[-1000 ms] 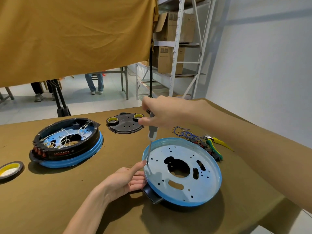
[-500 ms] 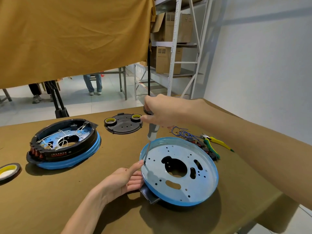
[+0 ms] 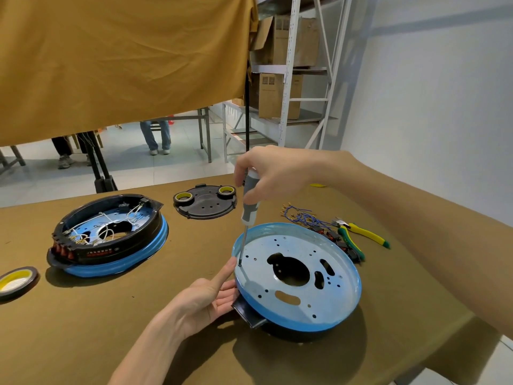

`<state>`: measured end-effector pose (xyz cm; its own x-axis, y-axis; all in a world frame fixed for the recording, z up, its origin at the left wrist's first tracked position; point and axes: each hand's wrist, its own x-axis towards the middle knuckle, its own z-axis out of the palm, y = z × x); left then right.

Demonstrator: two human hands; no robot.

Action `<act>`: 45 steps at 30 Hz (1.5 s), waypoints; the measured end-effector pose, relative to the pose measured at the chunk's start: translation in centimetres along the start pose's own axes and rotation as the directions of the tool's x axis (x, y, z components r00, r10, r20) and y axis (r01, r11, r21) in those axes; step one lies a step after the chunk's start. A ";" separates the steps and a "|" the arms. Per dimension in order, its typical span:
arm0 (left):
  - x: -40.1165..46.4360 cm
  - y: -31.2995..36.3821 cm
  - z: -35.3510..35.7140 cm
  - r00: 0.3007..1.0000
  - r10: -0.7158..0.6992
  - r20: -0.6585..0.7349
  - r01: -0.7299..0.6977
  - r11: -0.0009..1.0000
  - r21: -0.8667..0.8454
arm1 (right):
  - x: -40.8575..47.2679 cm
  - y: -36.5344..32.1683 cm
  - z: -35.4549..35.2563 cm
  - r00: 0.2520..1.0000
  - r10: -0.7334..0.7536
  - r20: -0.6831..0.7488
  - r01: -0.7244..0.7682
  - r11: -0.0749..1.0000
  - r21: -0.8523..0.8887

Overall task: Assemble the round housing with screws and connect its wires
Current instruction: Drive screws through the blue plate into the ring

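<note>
A round housing [image 3: 298, 284] with a blue-rimmed perforated metal plate lies in front of me on the table. My right hand [image 3: 273, 173] grips a grey-handled screwdriver [image 3: 248, 207] upright, its tip set in a hole at the plate's left edge. My left hand [image 3: 206, 297] rests against the housing's left side, its thumb raised beside the screwdriver tip and its fingers by a black tab. A bundle of blue wires [image 3: 301, 216] with terminals lies behind the housing.
A second housing [image 3: 109, 236] with white wiring sits at the left. A black cover [image 3: 205, 202] carrying two tape rolls lies at the back. Yellow-green pliers [image 3: 361, 234] lie right of the wires. A tape roll [image 3: 16, 280] sits at far left. The table edge runs along the right.
The view has shifted slightly. The screwdriver stays upright on the same hole at the plate's left edge, and my left hand stays against the housing.
</note>
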<state>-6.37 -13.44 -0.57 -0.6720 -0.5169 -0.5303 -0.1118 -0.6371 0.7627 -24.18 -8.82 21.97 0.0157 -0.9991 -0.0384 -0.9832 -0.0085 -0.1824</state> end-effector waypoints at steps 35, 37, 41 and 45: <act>0.2 -0.5 -0.2 0.999 0.039 -0.013 -0.038 0.995 0.096 | 0.5 -0.2 0.3 0.993 0.012 0.120 -0.026 0.994 0.109; 0.2 -0.5 -0.3 0.999 0.039 -0.017 -0.037 0.994 0.104 | 0.6 -0.4 0.8 0.998 0.033 0.050 -0.034 0.999 0.021; 0.4 -0.7 -0.3 0.999 0.050 -0.018 -0.048 0.992 0.119 | 0.4 -0.5 0.5 0.994 0.054 0.100 -0.059 0.997 0.043; 0.4 -0.7 -0.4 0.999 0.047 -0.016 -0.045 0.991 0.123 | 0.2 -0.5 0.5 0.995 0.068 0.069 -0.070 0.997 0.025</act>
<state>-6.27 -13.46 -1.52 -0.6649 -0.5553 -0.4995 -0.1710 -0.5378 0.8255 -23.64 -9.03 21.56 -0.0388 -0.9922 -0.1187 -0.9771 0.0626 -0.2035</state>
